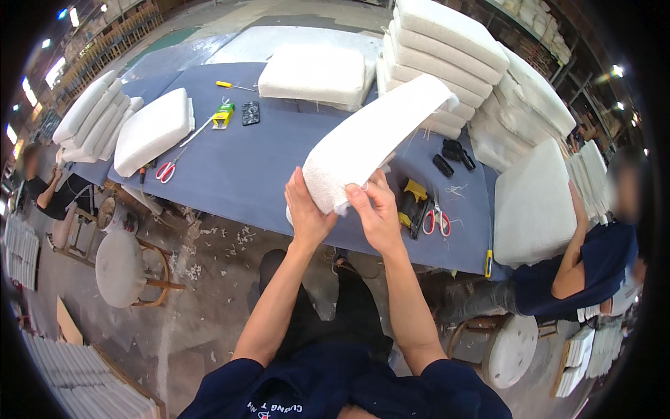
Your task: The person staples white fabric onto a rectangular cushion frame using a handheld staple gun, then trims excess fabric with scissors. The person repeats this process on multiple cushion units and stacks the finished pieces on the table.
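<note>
A white upholstered cushion pad point(370, 140) is held up over the near edge of the blue-covered table point(230, 164), tilted with its far end raised to the right. My left hand point(307, 209) grips its near left corner, fingers along the side. My right hand point(377, 211) pinches the fabric edge at the near right corner, its thumb on top. Loose white cloth shows under that edge. Just right of my right hand lie a yellow-and-black staple gun point(412, 202) and red-handled scissors point(437, 221).
White cushions stand in a tall stack point(440, 56) at the back right. Another white pad point(314, 73) lies at the back. Red scissors point(165, 172), a green-yellow box point(222, 115) and a yellow screwdriver point(225, 84) lie leftward. Stools point(120, 269) flank me. A co-worker point(586, 258) sits at right.
</note>
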The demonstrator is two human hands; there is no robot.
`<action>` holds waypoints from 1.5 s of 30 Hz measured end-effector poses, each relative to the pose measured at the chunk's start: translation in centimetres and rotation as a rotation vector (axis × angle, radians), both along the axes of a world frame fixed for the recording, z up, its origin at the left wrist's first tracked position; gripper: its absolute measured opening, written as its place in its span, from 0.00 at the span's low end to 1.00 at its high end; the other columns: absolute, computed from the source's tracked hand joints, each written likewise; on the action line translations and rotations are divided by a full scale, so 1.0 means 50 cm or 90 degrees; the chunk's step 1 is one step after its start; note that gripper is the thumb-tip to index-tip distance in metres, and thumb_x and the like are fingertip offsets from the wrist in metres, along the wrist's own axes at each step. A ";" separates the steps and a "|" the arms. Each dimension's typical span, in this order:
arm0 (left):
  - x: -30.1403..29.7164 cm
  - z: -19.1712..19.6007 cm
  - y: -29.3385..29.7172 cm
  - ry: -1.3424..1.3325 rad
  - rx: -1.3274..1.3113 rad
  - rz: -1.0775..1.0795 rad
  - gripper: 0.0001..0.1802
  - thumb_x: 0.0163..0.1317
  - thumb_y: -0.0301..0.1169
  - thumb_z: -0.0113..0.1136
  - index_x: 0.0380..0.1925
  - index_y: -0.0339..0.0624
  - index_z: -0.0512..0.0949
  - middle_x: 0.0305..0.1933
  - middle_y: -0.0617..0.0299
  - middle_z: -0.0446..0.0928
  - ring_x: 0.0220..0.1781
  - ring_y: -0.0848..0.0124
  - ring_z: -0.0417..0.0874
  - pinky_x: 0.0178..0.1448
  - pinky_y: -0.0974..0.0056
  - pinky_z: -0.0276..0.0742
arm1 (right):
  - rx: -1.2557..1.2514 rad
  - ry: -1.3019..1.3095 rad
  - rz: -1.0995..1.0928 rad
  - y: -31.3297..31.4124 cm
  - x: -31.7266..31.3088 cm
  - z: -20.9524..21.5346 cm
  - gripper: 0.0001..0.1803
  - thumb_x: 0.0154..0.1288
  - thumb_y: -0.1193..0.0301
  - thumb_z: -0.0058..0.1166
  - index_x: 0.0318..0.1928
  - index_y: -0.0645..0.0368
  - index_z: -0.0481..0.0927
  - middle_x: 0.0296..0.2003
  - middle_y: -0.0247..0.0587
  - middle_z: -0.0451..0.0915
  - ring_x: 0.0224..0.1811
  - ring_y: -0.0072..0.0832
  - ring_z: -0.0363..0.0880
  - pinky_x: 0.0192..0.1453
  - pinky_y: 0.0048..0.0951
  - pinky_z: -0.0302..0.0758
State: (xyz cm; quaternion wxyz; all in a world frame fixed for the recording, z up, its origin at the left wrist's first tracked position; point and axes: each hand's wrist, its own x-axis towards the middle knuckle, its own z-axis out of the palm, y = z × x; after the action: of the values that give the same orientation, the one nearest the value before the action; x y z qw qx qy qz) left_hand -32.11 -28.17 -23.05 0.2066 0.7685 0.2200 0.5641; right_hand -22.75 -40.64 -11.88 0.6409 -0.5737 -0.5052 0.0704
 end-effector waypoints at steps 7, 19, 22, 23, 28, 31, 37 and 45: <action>-0.057 -0.199 0.010 0.125 -0.074 -0.018 0.65 0.54 0.26 0.81 0.83 0.32 0.45 0.70 0.36 0.68 0.66 0.37 0.72 0.71 0.38 0.68 | 0.065 0.088 0.001 -0.020 -0.018 -0.003 0.15 0.78 0.66 0.62 0.39 0.68 0.87 0.50 0.48 0.86 0.58 0.42 0.78 0.65 0.42 0.69; -0.118 -0.108 0.015 0.201 -0.268 -0.163 0.63 0.59 0.25 0.73 0.85 0.30 0.40 0.80 0.31 0.59 0.83 0.39 0.60 0.84 0.41 0.60 | 0.023 -0.110 0.003 0.027 0.033 0.011 0.09 0.71 0.70 0.69 0.40 0.65 0.89 0.48 0.45 0.88 0.55 0.42 0.80 0.59 0.40 0.71; -0.155 0.030 0.021 0.083 -0.336 -0.280 0.59 0.63 0.28 0.70 0.86 0.31 0.42 0.86 0.35 0.53 0.91 0.43 0.49 0.90 0.46 0.49 | 0.058 -0.101 0.017 0.037 0.032 0.008 0.09 0.71 0.71 0.69 0.42 0.66 0.89 0.49 0.47 0.88 0.55 0.43 0.79 0.59 0.39 0.72; -0.156 0.086 0.025 0.061 -0.314 -0.290 0.58 0.64 0.28 0.69 0.87 0.32 0.43 0.88 0.37 0.51 0.92 0.45 0.47 0.91 0.47 0.47 | 0.070 -0.102 0.020 0.044 0.031 0.009 0.09 0.71 0.71 0.69 0.43 0.66 0.89 0.49 0.47 0.88 0.55 0.43 0.79 0.60 0.39 0.73; -0.090 0.278 0.011 0.105 -0.192 -0.321 0.54 0.66 0.26 0.67 0.88 0.37 0.47 0.90 0.44 0.47 0.92 0.54 0.47 0.91 0.52 0.43 | 0.069 -0.151 0.010 0.046 0.041 0.001 0.11 0.74 0.70 0.64 0.47 0.66 0.90 0.52 0.47 0.87 0.58 0.45 0.80 0.65 0.43 0.71; -0.049 0.290 -0.014 0.094 -0.214 -0.332 0.53 0.70 0.30 0.68 0.87 0.36 0.48 0.89 0.44 0.51 0.90 0.55 0.51 0.90 0.53 0.46 | 0.053 -0.131 0.003 0.020 0.050 0.014 0.12 0.75 0.70 0.61 0.49 0.65 0.89 0.55 0.47 0.87 0.60 0.47 0.80 0.68 0.46 0.69; -0.010 0.262 -0.036 -0.054 -0.245 -0.286 0.47 0.78 0.35 0.62 0.87 0.37 0.47 0.88 0.47 0.52 0.86 0.58 0.59 0.88 0.53 0.55 | 0.069 -0.138 -0.013 0.027 0.042 0.009 0.07 0.70 0.72 0.61 0.43 0.63 0.85 0.55 0.46 0.83 0.60 0.48 0.74 0.70 0.49 0.67; 0.037 0.218 -0.050 -0.047 -0.104 -0.126 0.57 0.76 0.52 0.66 0.87 0.31 0.44 0.88 0.41 0.50 0.88 0.51 0.53 0.89 0.49 0.46 | -0.045 -0.141 -0.021 -0.058 0.118 -0.012 0.09 0.70 0.71 0.63 0.48 0.58 0.85 0.50 0.48 0.83 0.60 0.51 0.79 0.65 0.46 0.74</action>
State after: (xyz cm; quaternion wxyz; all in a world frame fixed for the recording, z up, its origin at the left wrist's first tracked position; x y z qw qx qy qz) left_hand -30.24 -30.66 -12.14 0.3309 0.7459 0.1810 0.5489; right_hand -16.85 -43.55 -12.50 0.5617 -0.6085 -0.5604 0.0138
